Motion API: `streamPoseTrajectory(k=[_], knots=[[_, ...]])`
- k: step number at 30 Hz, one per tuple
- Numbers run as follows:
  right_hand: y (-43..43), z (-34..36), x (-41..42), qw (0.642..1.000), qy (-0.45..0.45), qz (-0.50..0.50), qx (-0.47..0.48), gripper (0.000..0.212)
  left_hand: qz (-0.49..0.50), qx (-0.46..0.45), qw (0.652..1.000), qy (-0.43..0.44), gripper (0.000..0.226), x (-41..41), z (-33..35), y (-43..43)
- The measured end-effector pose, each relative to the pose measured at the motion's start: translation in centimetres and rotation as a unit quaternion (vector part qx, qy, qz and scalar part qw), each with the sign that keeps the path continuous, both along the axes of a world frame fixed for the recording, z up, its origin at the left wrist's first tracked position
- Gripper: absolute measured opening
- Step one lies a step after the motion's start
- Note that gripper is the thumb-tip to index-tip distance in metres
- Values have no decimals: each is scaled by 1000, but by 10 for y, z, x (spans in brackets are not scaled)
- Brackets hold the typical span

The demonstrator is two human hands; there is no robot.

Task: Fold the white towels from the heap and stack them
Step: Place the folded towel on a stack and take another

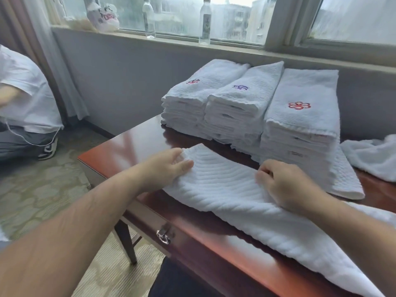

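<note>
**Two hands hold a ribbed towel down on the table**

Far out to the left of the left hand, a second person (25,93) in a white shirt crouches on the patterned carpet (42,189). Up beyond the left hand, a white bag (102,17) and two clear bottles (148,18) stand on the windowsill (182,39).

The left hand (167,168) reaches over the near left corner of the dark red table (132,142). It pinches the left end of the ribbed towel (225,189), thumb on top and fingers tucked under the edge. Below that forearm, a metal drawer handle (164,236) shows on the table's front.

The ribbed towel lies lengthwise on the table under both hands. Its other end runs beneath the right forearm toward the lower right of the view.

The right hand (285,185) sits on the towel's middle, well apart from the left hand. Its fingers are curled and its thumb presses against the forefinger, nipping the cloth.

Beyond both hands, three piles of folded white towels stand side by side, touching:

- The left stack (192,99), with a red emblem, is beyond the left hand.
- The middle stack (240,108), with a purple emblem, is beyond the gap between the hands.
- The right stack (300,125), with a red flower, is just beyond the right hand.

A folded ribbed cloth (347,183) juts from the foot of the right stack, to the right of the right hand. Farther right, the heap (372,157) of loose white towels lies on the table at the frame's edge.
</note>
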State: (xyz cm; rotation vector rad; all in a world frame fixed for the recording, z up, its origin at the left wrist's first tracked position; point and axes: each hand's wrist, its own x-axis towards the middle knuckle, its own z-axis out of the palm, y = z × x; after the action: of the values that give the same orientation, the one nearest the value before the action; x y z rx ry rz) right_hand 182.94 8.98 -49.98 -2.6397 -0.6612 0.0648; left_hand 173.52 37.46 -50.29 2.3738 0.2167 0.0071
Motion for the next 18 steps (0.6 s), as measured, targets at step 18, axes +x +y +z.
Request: streamPoseTrajectory(k=[18], knots=[[-5,-22,16,989,-118,-75,-48,26,188,218,953,99,23,25,-1,13]])
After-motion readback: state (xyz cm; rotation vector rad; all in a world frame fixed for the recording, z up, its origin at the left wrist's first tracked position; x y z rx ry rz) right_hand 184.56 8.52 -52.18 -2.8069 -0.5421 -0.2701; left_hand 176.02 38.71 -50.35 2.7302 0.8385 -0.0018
